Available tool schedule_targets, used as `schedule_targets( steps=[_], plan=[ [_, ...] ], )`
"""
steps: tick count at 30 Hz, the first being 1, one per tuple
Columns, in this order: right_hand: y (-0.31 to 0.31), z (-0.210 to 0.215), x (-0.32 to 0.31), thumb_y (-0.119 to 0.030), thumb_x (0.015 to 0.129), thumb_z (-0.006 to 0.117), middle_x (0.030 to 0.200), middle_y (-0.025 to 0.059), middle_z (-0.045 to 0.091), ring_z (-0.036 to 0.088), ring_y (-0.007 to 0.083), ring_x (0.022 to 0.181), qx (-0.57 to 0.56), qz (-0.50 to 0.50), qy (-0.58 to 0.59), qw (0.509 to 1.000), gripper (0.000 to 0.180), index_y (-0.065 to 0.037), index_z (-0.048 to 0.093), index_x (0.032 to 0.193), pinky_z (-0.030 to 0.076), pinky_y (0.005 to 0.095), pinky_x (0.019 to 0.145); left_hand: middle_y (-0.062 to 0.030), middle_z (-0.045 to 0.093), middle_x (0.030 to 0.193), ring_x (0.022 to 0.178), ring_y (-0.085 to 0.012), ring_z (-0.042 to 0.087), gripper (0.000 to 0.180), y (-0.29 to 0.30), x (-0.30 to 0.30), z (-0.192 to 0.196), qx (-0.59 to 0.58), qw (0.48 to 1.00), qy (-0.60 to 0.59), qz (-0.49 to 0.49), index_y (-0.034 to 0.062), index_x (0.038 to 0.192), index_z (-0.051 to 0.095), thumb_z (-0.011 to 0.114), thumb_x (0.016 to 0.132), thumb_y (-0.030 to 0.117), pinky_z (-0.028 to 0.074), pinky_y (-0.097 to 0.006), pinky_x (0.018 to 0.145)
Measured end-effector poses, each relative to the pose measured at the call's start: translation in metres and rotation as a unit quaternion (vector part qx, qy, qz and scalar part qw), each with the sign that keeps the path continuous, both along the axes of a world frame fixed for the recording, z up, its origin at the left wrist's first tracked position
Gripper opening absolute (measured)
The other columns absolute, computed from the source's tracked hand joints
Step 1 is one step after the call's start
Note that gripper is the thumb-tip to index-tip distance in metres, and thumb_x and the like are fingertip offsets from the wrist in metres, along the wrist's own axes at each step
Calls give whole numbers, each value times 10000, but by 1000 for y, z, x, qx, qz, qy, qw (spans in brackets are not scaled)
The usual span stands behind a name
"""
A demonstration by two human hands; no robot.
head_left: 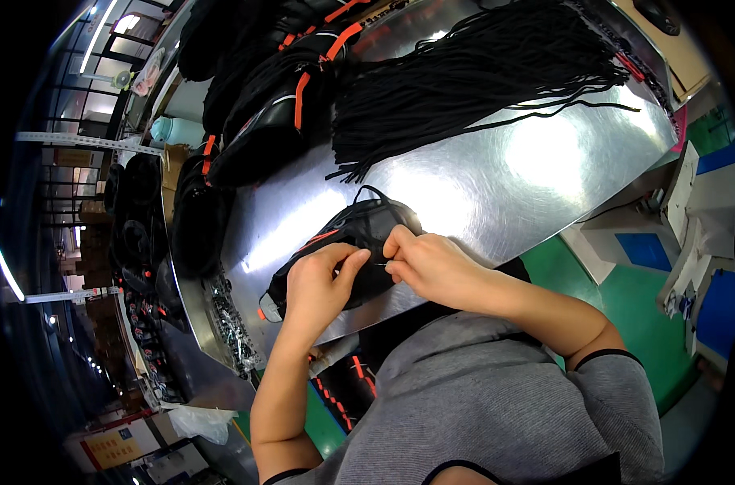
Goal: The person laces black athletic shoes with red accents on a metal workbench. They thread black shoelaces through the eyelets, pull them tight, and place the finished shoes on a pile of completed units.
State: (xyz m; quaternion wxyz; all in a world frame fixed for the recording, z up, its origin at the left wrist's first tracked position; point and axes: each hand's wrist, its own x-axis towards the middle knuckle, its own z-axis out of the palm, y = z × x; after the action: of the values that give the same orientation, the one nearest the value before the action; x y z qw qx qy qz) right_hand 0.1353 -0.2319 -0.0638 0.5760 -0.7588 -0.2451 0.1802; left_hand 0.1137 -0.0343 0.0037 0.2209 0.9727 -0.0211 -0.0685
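Observation:
A black shoe (366, 287) with orange trim lies on the metal table in front of me, its grey-and-orange end toward the left. A black shoelace (369, 192) loops up from the shoe's far side. My left hand (322, 283) is over the shoe, thumb and forefinger pinched together; what lies between them is too small to make out. Close beside it, my right hand (425, 260) pinches the shoelace over the shoe's opening. A thin pale bit, perhaps the lace tip, shows between the two hands. The fingers partly cover the lace holes.
A thick bundle of black laces (472, 81) lies across the far side of the metal table (497, 178). Several black shoes with orange strips (262, 133) crowd the far left. Small dark parts (231, 323) line the left edge. White and blue equipment (642, 246) stands at right.

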Motion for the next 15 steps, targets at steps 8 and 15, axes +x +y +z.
schedule_targets(
  steps=[8,15],
  plan=[
    [37,1,-13,11,824,645,775,240,671,695,400,721,-120,-43,-88,988,316,50,421,1043,546,448,593,-91,656,835,725,-218,644,306,-3,-17,-3,-29,998,7,-56,20,1081,699,730,780,-25,518,-322,686],
    [-19,42,-18,-64,942,610,818,163,694,694,381,762,-174,72,-62,980,273,-58,498,1191,527,462,636,-87,643,833,721,-290,636,320,12,-46,9,69,975,-153,-146,32,1055,717,698,740,-20,508,-391,664]
  ],
)
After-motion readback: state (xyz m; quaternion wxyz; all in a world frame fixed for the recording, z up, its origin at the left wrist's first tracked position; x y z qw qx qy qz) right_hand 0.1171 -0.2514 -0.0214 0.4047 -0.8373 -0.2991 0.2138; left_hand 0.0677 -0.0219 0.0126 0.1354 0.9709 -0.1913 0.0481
